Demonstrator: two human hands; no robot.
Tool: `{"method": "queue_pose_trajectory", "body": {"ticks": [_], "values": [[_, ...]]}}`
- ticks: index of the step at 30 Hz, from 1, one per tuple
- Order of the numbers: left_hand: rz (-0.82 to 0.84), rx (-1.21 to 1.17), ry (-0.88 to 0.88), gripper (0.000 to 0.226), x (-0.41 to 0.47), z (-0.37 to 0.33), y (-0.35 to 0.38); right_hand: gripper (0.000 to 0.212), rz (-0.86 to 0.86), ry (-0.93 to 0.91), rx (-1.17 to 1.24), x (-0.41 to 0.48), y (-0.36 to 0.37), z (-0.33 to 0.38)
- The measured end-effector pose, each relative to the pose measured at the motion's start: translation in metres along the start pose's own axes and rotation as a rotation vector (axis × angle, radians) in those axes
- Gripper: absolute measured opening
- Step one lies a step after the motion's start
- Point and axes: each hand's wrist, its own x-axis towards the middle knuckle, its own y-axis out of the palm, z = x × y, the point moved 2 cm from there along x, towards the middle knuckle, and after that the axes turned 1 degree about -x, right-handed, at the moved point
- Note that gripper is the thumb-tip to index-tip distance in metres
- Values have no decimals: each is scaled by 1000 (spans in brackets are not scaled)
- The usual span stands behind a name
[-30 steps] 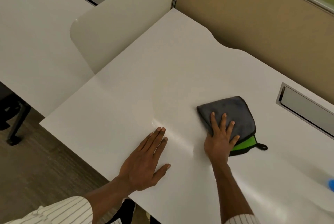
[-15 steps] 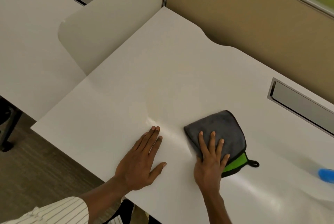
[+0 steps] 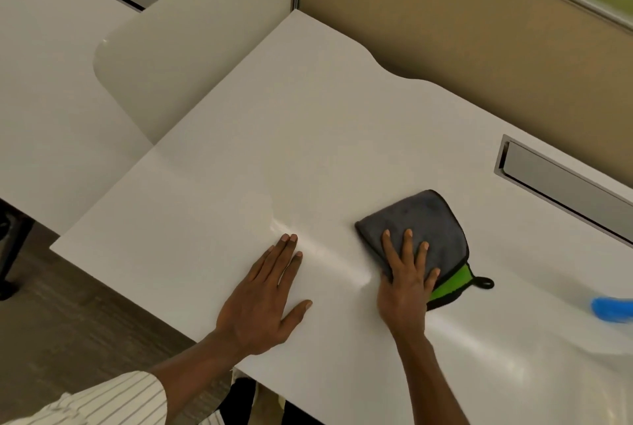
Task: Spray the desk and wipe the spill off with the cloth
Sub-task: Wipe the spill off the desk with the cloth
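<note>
The white desk fills the middle of the frame, its near edge running from the left down toward the bottom centre. In the lower right of centre, the person's right hand lies palm down on the cloth, fingers spread and stretched flat over its near half; it presses rather than grips, with nothing closed in the hand. The cloth is folded, dark grey on top with a bright green underside showing at its lower right corner, where a small black hanging loop sticks out onto the desk. The left hand rests flat and open on the bare desk surface to the left of the cloth, fingers together and thumb out, holding nothing. Between the two hands a glossy streak shines on the surface. At the right edge of the frame a blurred blue object lies on the desk, too unclear to identify. A grey cable hatch is set into the desk at the upper right, in front of a tan partition.
</note>
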Motion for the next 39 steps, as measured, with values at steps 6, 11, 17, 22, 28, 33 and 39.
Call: {"method": "queue_pose_trajectory", "body": {"ticks": [6, 11, 17, 22, 28, 33, 39], "values": [[-8, -5, -2, 84, 0, 0, 0, 95, 17, -10, 33, -48, 10, -6], [6, 6, 0, 84, 0, 1, 1, 83, 22, 23, 23, 24, -4, -27], [18, 4, -5, 84, 0, 0, 1, 80, 28, 52, -16, 39, -11, -17], [3, -8, -2, 85, 0, 0, 1, 93, -25, -52, -27, -40, 12, 11], [2, 6, -4, 86, 1, 0, 1, 99, -58, -134, -30, -47, 23, 29], [29, 11, -15, 86, -1, 1, 1, 82, 19, -189, 27, 30, 11, 35], [17, -15, -25, 86, -2, 1, 2, 77, 65, -218, 35, 28, 10, 54]]}}
